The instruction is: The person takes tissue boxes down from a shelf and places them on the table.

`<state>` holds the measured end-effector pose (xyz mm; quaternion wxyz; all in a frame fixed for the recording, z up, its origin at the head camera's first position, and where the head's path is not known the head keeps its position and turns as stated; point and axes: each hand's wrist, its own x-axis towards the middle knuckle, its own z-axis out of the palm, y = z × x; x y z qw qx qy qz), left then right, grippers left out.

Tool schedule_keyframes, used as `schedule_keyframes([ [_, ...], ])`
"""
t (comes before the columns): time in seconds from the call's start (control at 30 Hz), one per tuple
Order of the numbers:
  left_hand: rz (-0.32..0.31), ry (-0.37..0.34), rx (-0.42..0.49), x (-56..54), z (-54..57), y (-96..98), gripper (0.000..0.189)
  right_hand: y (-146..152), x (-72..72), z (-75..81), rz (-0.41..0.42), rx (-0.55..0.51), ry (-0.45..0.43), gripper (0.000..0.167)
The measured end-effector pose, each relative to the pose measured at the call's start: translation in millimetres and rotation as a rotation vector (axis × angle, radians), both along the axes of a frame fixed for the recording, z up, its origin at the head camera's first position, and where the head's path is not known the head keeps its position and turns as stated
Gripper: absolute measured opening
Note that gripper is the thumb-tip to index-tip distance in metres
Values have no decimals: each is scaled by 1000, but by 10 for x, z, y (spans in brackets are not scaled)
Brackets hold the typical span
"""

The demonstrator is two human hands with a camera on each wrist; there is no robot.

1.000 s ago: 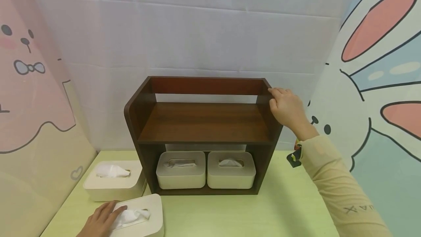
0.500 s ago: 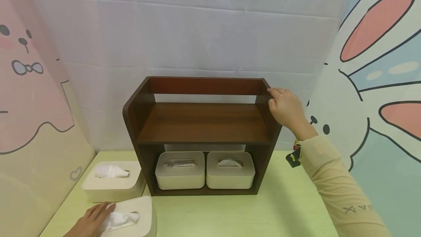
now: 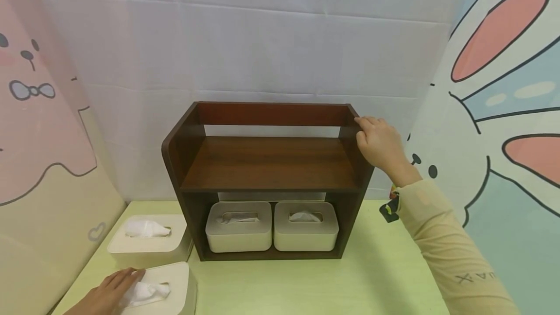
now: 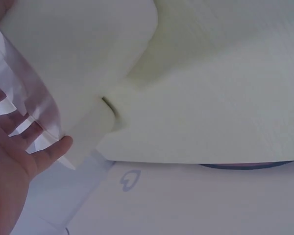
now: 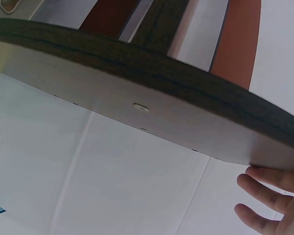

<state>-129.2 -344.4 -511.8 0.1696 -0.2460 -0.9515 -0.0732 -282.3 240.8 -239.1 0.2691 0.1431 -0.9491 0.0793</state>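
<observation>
In the head view my left hand [image 3: 107, 293] holds the left end of a white tissue box [image 3: 185, 286] at the front left, with a tissue rising from its slot. The left wrist view shows the fingers [image 4: 51, 154] spread along the white box [image 4: 83, 39]. At the top right of a dark brown wooden shelf [image 3: 267, 162], my right hand [image 3: 378, 140] grips the side panel. Seen from the right wrist, its fingers [image 5: 264, 193] lie by the edge of the panel [image 5: 142, 122], outside it.
On the lower shelf level stand two tissue boxes side by side, a left one [image 3: 238, 242] and a right one [image 3: 306, 241]. Another tissue box [image 3: 148, 247] stands left of the shelf on the pale green table [image 3: 271, 286]. A white cloth [image 3: 262, 33] hangs behind, between cartoon-printed side walls.
My left hand and its tissue box have moved left and slightly toward me. The right hand stays on the shelf's side panel, and the whole view has shifted a little.
</observation>
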Motion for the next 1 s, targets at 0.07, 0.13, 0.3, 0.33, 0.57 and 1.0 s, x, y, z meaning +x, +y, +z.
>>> schedule_keyframes([
  [0.07, -6, 7, -2, -4, 10, -42, 103, 2, 1, -2, 0, 1, 3, 44],
  [0.13, -9, 10, -6, -7, 18, -83, 103, 3, 1, -4, 1, 0, 2, 44],
  [0.3, -17, -18, -29, -30, 42, -160, 108, 2, -2, -9, 0, -1, 0, 44],
  [0.33, -24, -25, -34, -39, 49, -172, 109, 2, -3, -9, -2, 0, 0, 44],
  [0.57, -15, -77, -62, -43, 120, -238, 111, 7, -5, -15, -8, -2, -18, 44],
  [1.0, -14, -60, -52, -32, 186, -309, 110, -3, -11, -7, -4, 0, -31, 45],
])
